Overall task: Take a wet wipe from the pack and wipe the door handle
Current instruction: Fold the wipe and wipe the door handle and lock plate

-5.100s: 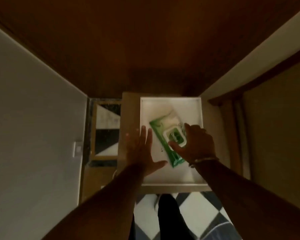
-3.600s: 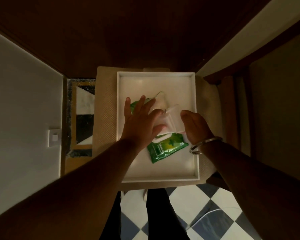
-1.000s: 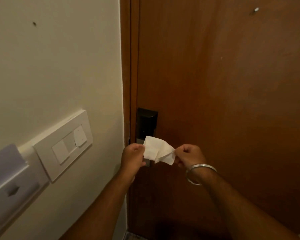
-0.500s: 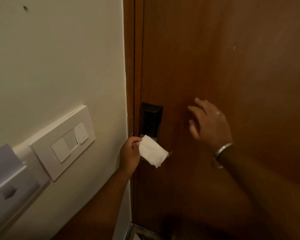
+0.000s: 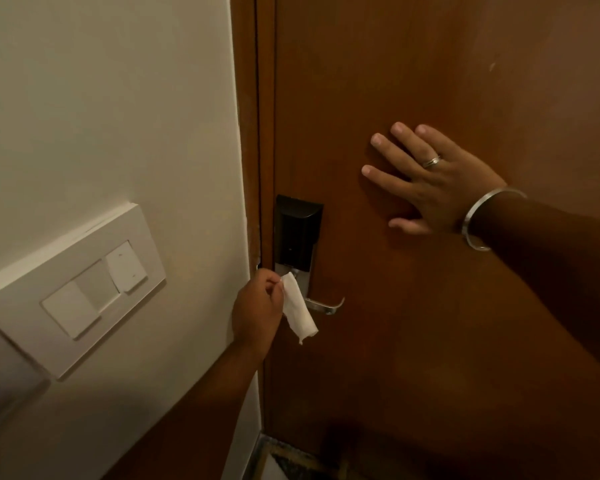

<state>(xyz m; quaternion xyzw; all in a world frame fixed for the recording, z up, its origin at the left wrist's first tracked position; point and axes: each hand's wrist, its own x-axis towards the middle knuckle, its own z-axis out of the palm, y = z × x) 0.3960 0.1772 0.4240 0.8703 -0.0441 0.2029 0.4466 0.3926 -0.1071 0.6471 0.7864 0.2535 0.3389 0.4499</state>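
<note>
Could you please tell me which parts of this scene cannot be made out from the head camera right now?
- Door handle: its inner end is hidden behind the wet wipe and left hand, so contact cannot be judged.
- Right hand: the palm faces the door, so whether it presses is unclear.
- Switch plate: its left end is cut off by the frame edge.

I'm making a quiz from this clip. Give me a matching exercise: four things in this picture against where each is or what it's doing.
Things:
1. wet wipe
2. right hand
3. switch plate
4. door handle

States:
A. fixed to the pale wall
B. pinched in the left hand
C. spread flat against the door
D. sticking out below the dark lock

Pairs: 1-B, 2-C, 3-A, 4-D
</note>
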